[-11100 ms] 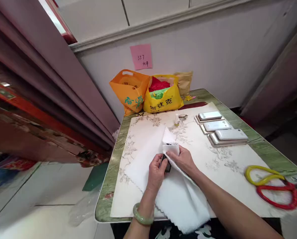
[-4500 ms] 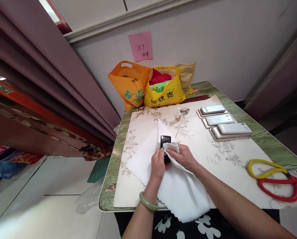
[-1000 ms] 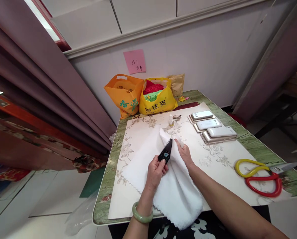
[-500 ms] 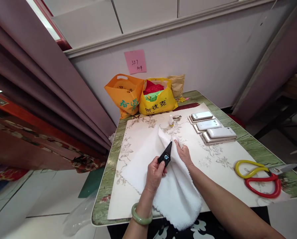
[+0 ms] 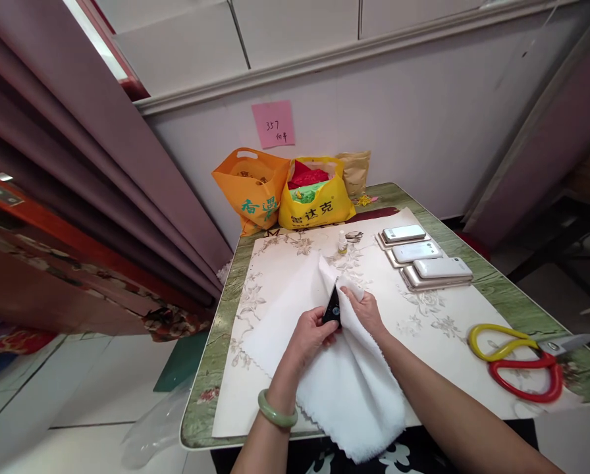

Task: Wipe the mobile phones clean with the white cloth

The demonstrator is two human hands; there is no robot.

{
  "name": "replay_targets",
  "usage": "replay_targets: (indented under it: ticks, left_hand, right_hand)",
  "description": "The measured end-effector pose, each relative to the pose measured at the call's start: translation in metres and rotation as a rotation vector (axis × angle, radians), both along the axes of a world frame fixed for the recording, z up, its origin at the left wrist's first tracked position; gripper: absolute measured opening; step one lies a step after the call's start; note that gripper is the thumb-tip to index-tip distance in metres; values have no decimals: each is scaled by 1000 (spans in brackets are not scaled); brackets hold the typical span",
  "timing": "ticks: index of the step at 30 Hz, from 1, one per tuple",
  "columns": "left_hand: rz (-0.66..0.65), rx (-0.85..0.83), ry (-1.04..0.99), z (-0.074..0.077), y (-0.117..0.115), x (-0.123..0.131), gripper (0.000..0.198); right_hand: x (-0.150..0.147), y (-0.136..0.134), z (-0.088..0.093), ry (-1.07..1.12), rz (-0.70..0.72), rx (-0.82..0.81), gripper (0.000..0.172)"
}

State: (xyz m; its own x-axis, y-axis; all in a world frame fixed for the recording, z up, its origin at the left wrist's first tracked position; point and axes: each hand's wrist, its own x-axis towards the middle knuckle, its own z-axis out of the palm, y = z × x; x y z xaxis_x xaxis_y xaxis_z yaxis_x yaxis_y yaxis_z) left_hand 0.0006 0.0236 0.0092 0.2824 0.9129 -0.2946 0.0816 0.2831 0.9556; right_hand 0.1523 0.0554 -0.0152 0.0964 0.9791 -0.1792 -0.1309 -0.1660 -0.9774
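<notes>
My left hand [image 5: 309,334], with a green bangle on its wrist, grips a small black device [image 5: 332,307] by its lower end and holds it upright over the table. My right hand [image 5: 367,311] pinches a fold of the white fluffy cloth [image 5: 349,382] against the device's right side. The cloth lies spread on the floral table mat [image 5: 438,322] and hangs over the near table edge.
Three white phones [image 5: 426,254] lie in a row at the mat's right. Large yellow and red scissors [image 5: 522,362] lie near the right edge. A small bottle [image 5: 342,243], an orange bag [image 5: 251,189] and a yellow bag [image 5: 315,194] stand at the far end.
Over the last second my left hand has turned the black device more upright and my right hand has brought the cloth fold closer against it.
</notes>
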Motion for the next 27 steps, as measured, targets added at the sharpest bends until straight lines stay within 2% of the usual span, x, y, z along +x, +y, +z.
replay_targets:
  ticks: [4,11,13,17,20,24,27]
  left_hand:
    - [-17,18,30,2,16,4,33]
    - [-42,128,-2,-8,39,30,36]
    - [-22,157,-36,-14,45,36,36]
    - [140,185,-83,-25,58,43,37]
    - [226,215,-64,-29,68,45,36]
    - [230,214,-62,-30,74,45,37]
    - [221,211,-71,-28,73,42,37]
  right_hand:
    - [2,3,2,-35,-126,37,50]
    - [32,16,8,-103,-274,83,48]
    - [39,24,11,-113,-246,123,48]
    - [40,52,11,-115,-117,214,47]
    - [35,70,2,-83,-130,204,49]
    - [30,77,-11,-77,-159,185,53]
    - [30,74,-14,-110,-178,217,56]
